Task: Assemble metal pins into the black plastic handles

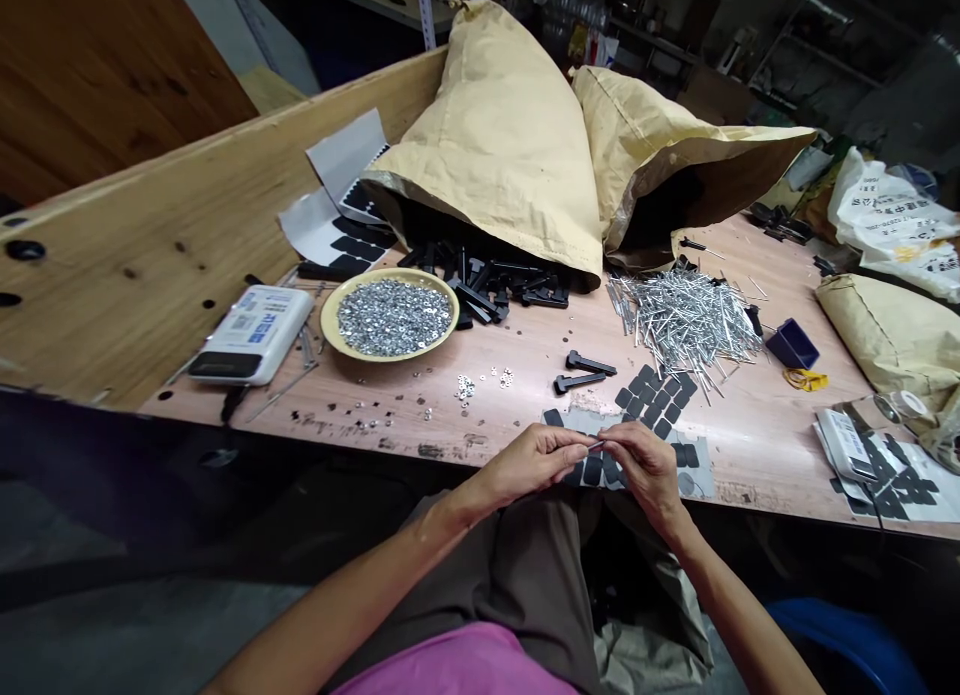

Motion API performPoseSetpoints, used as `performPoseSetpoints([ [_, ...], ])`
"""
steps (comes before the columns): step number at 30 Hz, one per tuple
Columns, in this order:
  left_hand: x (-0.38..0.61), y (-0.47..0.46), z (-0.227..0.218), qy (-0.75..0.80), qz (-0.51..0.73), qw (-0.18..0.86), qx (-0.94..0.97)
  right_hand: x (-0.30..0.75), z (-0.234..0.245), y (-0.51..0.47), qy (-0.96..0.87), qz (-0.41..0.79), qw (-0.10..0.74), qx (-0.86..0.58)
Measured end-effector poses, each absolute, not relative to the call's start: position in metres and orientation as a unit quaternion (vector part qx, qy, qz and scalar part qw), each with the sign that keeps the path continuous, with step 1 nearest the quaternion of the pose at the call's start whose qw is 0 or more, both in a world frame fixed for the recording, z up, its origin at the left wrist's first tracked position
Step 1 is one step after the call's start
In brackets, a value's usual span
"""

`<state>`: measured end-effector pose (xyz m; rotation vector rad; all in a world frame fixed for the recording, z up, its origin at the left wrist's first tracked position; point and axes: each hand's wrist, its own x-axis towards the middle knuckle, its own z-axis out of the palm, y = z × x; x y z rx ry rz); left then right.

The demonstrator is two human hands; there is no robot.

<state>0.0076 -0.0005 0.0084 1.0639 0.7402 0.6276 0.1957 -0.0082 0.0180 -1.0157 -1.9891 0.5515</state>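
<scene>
My left hand [541,457] and my right hand [643,463] meet at the front edge of the table, fingertips pinched close together. Between them is a small thin piece [596,444], mostly covered by the fingers, so its kind is unclear. Under the hands lies a pale backing sheet [701,467] with black rectangular stickers. More black pads [660,395] lie loose just beyond it. Two black plastic parts [585,373], each with a long stem and a wider head, rest a little farther back. Behind the right hand is a heap of thin metal pins [686,315].
A yellow bowl [327,325] of small metal nuts stands left, beside a white digital scale [255,330]. Large paper sacks [510,125] lie at the back, one spilling black parts [487,285]. A dark blue tray [793,345] and another white device [846,443] are right.
</scene>
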Motion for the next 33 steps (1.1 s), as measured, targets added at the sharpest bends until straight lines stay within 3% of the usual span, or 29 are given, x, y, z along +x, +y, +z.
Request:
performPoseSetpoints([
  [2, 0.007, -0.001, 0.006, 0.332, 0.257, 0.778, 0.467, 0.198, 0.018, -0.009, -0.814, 0.19, 0.393, -0.382],
  [7, 0.008, -0.001, 0.002, 0.343, 0.296, 0.704, 0.547, 0.202, 0.016, -0.009, -0.871, 0.118, 0.336, -0.339],
  [14, 0.006, -0.001, 0.004, 0.319, 0.276, 0.701, 0.575, 0.202, 0.022, -0.006, -0.923, 0.001, 0.251, -0.293],
  [20, 0.006, 0.0, 0.001, 0.312, 0.291, 0.712, 0.558, 0.199, 0.019, -0.011, -0.879, 0.117, 0.338, -0.315],
  [25, 0.013, -0.003, 0.003, 0.345, 0.348, 0.648, 0.583, 0.195, 0.009, -0.013, -0.848, 0.075, 0.355, -0.385],
  [33, 0.014, -0.002, 0.003, 0.34, 0.352, 0.676, 0.551, 0.185, 0.011, -0.013, -0.803, 0.119, 0.398, -0.427],
])
